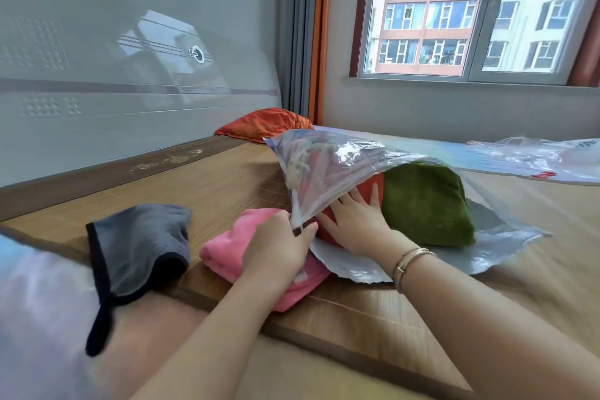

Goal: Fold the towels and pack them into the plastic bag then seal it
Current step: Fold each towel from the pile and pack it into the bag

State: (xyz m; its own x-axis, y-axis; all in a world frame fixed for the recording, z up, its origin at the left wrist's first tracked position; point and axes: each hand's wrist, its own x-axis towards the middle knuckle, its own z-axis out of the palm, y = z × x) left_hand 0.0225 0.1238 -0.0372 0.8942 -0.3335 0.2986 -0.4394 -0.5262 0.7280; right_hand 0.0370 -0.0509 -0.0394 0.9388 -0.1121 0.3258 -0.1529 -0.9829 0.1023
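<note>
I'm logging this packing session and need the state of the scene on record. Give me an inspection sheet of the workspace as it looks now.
Surface: woven bamboo mat with a brown border, on a bed.
Job's things: clear plastic bag, mouth lifted open; green towel and red towel inside; folded pink towel outside by the mouth; grey towel with dark trim, draped and unfolded.
Clutter: orange pillow; second plastic bag at the far right.
Hands: left hand pinches the bag's upper edge; right hand lies flat on the red towel, fingers straight.
Cables: nothing seen.
Surroundings: glossy headboard, curtain, window facing buildings.
</note>
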